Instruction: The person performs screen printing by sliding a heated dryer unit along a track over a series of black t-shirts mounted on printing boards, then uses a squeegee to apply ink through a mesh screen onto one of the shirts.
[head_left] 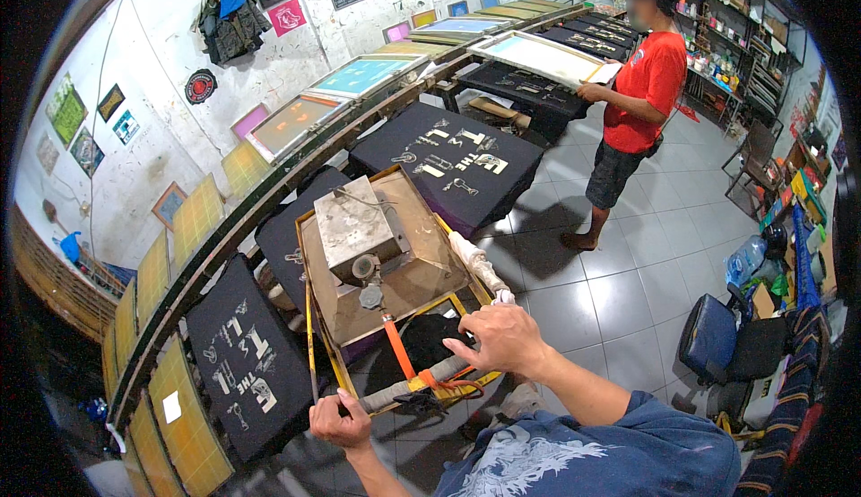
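In front of me stands a flat metal heater hood (421, 273) in a yellow frame, with a grey metal box (354, 228) on top. An orange hose (397, 346) runs from its round fitting toward me. Across the near side goes a handle bar wrapped in grey tape (387, 396). My left hand (341, 419) is closed round the bar's left end. My right hand (504, 340) is closed at the bar's right end, its thumb pointing left; its grip is partly hidden. Under the hood lies a dark printed shirt (285, 228), mostly covered.
Printed black shirts (238, 353) lie along a curved row of boards, with another shirt (448, 156) beyond the hood. Framed screens (368, 74) lean along the rail. A person in red (650, 89) holds a screen (538, 59). An office chair (731, 340) stands right on the tiled floor (583, 291).
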Action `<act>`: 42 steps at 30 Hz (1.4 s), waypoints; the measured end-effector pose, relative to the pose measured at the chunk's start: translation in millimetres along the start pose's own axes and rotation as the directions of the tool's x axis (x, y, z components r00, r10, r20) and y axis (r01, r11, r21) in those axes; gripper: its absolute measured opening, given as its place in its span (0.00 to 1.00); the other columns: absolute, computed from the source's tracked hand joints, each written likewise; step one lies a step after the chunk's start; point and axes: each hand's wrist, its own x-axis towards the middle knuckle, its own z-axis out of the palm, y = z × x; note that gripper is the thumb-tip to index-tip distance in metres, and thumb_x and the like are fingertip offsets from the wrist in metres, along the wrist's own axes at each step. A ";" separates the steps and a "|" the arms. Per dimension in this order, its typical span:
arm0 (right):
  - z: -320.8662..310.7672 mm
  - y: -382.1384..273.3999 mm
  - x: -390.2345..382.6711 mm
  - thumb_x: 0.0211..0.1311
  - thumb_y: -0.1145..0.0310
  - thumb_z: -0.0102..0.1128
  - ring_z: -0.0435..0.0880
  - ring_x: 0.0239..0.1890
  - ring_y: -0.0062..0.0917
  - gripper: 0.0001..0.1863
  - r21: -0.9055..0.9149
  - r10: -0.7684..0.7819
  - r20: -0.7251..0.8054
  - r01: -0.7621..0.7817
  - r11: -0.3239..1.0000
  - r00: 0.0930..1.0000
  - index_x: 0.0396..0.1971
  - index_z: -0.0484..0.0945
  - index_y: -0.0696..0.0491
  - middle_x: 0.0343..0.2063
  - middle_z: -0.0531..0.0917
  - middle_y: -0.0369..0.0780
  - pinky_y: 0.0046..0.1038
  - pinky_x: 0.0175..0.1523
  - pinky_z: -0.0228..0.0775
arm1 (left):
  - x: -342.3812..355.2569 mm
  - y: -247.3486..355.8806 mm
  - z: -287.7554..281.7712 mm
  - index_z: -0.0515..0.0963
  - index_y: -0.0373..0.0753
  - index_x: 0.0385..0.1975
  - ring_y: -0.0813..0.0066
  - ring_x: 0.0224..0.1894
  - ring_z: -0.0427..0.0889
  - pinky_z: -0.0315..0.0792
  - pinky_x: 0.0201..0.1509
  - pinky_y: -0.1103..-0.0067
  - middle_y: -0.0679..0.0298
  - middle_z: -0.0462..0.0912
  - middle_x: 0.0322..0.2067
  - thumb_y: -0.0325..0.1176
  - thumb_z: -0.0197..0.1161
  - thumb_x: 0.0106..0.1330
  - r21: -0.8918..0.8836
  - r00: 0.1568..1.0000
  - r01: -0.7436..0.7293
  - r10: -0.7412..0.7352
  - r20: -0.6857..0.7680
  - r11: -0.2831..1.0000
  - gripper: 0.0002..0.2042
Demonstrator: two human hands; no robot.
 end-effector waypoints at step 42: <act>3.8 1.9 -3.3 0.63 0.46 0.68 0.86 0.24 0.35 0.22 -0.014 0.002 -0.020 -0.002 1.000 1.000 0.22 0.83 0.50 0.19 0.83 0.41 0.36 0.34 0.78 | 2.8 0.9 0.3 0.71 0.37 0.15 0.55 0.18 0.69 0.59 0.27 0.64 0.58 0.70 0.15 0.27 0.63 0.62 0.000 0.999 -0.039 0.039 -0.038 0.999 0.13</act>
